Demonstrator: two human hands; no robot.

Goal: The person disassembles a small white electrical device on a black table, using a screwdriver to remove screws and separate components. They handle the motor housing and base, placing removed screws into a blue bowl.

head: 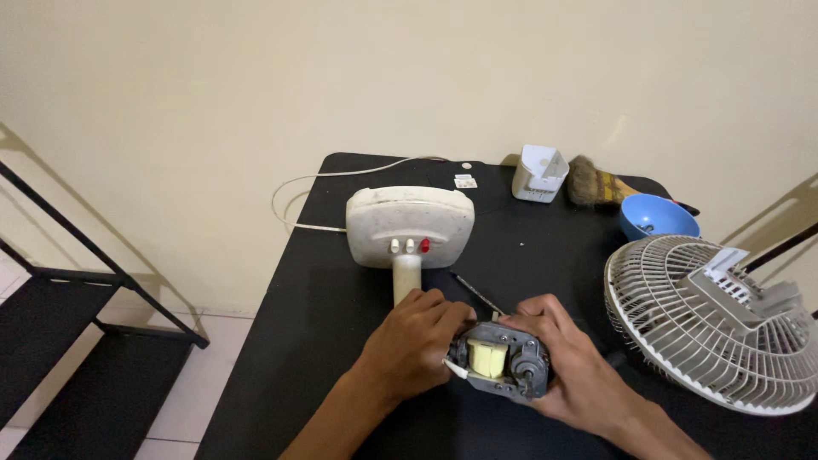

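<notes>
From my remote seat I see first the black table (341, 281), which carries all the work, and on its right part the white fan grille (711, 324) lies flat, already taken off, with a white housing piece resting on top of it. At the far middle of the table stands the cream fan base (410, 226) with its row of buttons, two pale and one red, and its neck points toward me; its white cord (319, 179) runs away over the far edge. Behind, I notice a white plastic cover (539, 173), a brush (596, 187) and a blue bowl (658, 216). In the near middle is the fan motor (501, 361), grey metal with a yellow coil, and it is held just above the table. My left hand (415, 339) has its fingers closed on the motor's left end, and my right hand (569, 362) wraps its right side, fingers clamped around it. I judge the dismantling well advanced: grille and motor are separated from the base. A thin screwdriver (479, 293) lies just beyond the hands, untouched.
</notes>
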